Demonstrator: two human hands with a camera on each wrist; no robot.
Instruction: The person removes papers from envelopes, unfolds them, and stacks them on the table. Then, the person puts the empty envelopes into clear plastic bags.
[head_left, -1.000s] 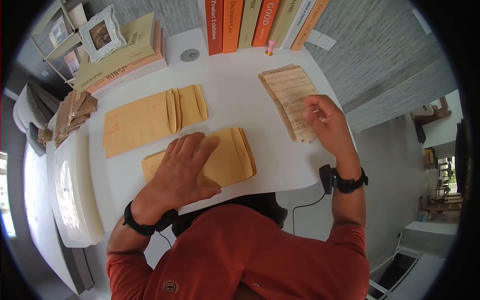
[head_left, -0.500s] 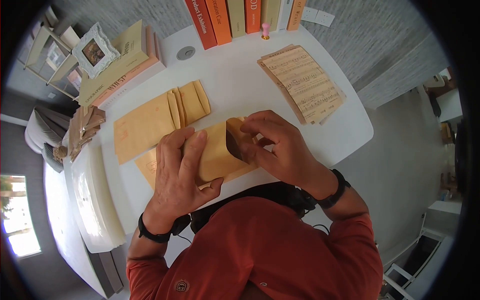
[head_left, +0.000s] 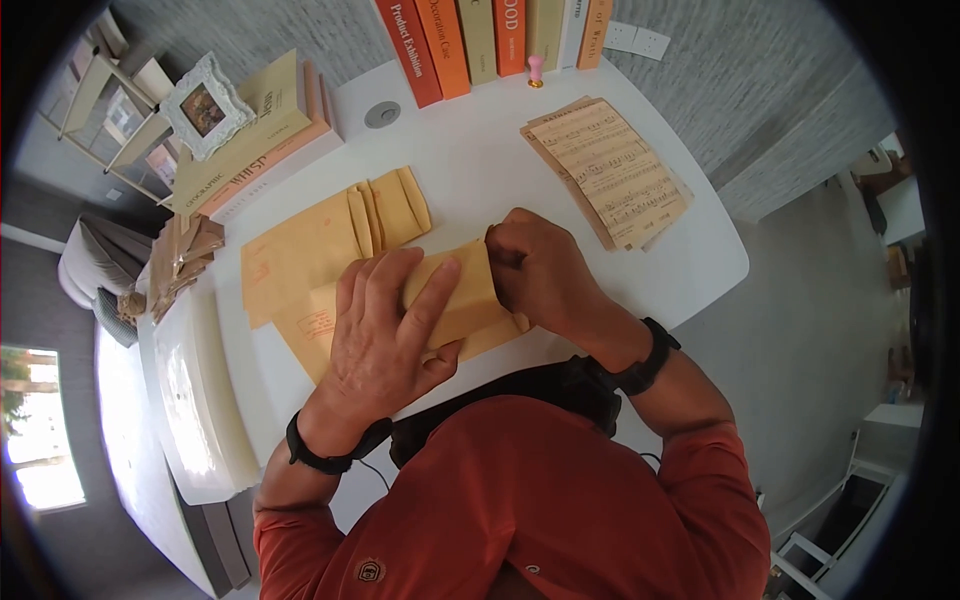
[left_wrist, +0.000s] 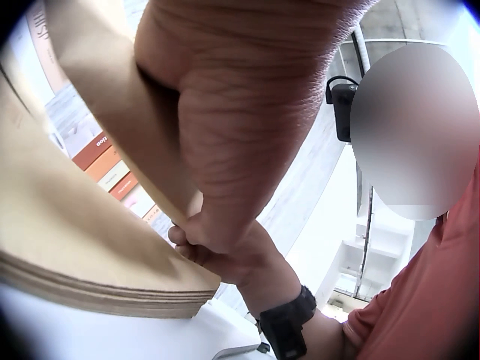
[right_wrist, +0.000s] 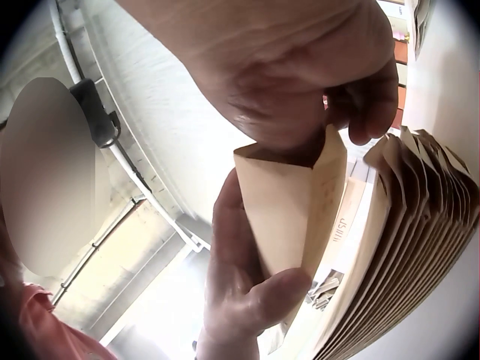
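Right wrist; env [right_wrist: 281, 217] in L hand [right_wrist: 238, 304]

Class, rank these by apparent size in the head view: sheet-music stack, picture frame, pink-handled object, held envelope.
Largest: sheet-music stack and held envelope; order unsure, as the left hand covers part of the envelope.
Next: picture frame.
Smallest: pink-handled object.

Looks like a home to me, a study corner perhaps: a white desk [head_left: 470, 150] with books [head_left: 441, 45] upright at its back, an ornate picture frame [head_left: 206, 108], grey cushions [head_left: 102, 255] off left, a bright window [head_left: 45, 430] that side too.
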